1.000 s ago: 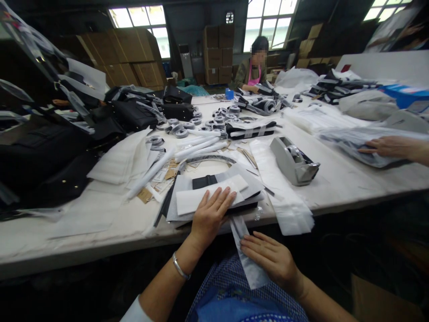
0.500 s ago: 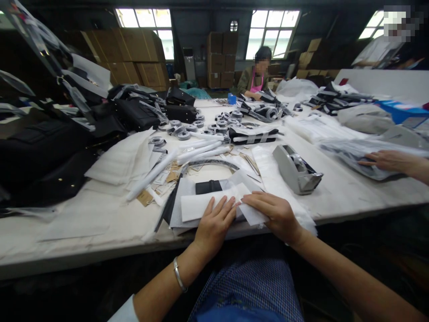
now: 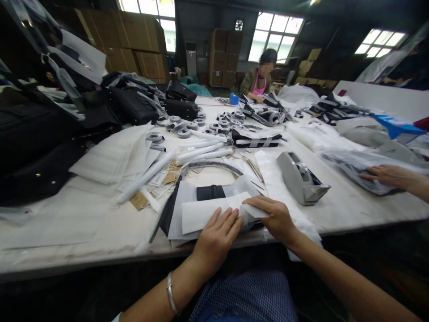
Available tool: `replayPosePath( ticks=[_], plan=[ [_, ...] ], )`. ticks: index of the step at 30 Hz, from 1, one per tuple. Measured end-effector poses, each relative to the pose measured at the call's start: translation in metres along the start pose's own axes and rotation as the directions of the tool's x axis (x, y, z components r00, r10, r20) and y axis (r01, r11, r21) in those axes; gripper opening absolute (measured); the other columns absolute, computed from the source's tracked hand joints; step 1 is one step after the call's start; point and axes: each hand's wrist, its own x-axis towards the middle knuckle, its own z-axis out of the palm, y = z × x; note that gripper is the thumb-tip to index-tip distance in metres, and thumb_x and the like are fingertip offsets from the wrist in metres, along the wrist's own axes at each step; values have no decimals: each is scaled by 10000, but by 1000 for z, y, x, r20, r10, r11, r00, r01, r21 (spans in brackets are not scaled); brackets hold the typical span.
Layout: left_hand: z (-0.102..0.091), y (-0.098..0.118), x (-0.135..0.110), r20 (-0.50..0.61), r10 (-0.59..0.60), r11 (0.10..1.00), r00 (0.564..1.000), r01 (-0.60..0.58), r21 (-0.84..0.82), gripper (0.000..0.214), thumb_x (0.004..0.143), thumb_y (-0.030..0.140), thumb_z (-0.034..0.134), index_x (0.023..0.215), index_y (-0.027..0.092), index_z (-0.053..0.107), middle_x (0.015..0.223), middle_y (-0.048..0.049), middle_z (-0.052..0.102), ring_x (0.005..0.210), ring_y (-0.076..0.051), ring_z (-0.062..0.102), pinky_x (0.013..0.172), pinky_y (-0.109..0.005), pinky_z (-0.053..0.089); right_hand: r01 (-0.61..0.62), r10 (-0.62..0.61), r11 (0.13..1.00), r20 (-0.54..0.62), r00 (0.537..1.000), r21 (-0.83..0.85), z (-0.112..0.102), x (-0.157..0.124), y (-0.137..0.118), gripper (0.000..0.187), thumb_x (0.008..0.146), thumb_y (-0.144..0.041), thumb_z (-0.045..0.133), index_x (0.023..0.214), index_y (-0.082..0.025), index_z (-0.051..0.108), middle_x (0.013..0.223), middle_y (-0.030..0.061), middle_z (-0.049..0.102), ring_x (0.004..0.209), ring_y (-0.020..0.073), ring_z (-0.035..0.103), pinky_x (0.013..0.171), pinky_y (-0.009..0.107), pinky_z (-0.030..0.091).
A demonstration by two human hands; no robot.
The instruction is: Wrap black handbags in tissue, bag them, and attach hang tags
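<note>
A black handbag with an arched, plastic-wrapped handle lies at the table's front edge. White packing sheet covers most of its front, leaving a black flap showing. Across the bag runs a folded white strip of packing sheet. My left hand lies flat on this strip, fingers stretched out and open. To its right, my right hand is closed, pinching a raised end of white packing sheet between thumb and fingers. The lower edge of the bag is partly hidden by my hands.
Right of the bag stands a grey tape dispenser. Behind it are white foam tubes, tags and wrapped rolls. Black bags pile up at left. A co-worker's hand rests on a plastic-covered item; another person sits opposite.
My right hand has gone from lying over the sheet's end to pinching and lifting it. My left hand stays pressed on the strip. The view has shifted slightly.
</note>
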Motion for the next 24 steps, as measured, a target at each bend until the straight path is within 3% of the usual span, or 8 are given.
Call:
replayPosePath(
  ticks=[4,9,13,19,24],
  plan=[
    [1,1,0,-16,-7,1000,1000,8,7,359,1009,145,383,1296,159,598,1395,-113,593,1300,-248,549,1086,-474,463,177,-184,981,-105,977,-77,-17,-25,-13,311,897,-138,559,1166,-225,687,1030,55,753,939,204,710,988,383,510],
    [1,1,-2,-4,-6,1000,1000,6,-1,395,988,110,395,1331,176,581,1418,-121,570,1325,-251,524,1092,-473,456,197,-201,977,-51,978,-80,-31,-69,-38,316,939,-125,537,1219,-202,662,1044,68,762,959,188,725,952,344,546],
    [2,1,-4,12,-13,1000,1000,14,-11,437,966,75,393,1353,174,568,1437,-125,550,1341,-256,507,1105,-480,439,251,-248,966,45,968,-64,-26,-98,-53,323,995,-168,439,1233,-171,658,1049,88,766,1008,191,721,928,342,571],
    [4,4,-6,29,-32,999,999,33,-4,436,949,88,460,1361,186,566,1458,-108,531,1360,-258,484,1123,-480,417,271,-267,954,50,963,-128,-10,-128,-57,334,1002,-146,403,1202,-140,670,1094,93,755,1076,172,695,1010,322,528],
    [4,5,-6,34,-34,999,999,34,17,432,936,82,483,1345,187,575,1455,-105,536,1355,-251,490,1129,-475,408,308,-307,942,31,951,-134,-6,-135,-57,339,1002,-131,384,1186,-126,669,1098,92,754,1103,164,682,1051,316,492]
  ],
)
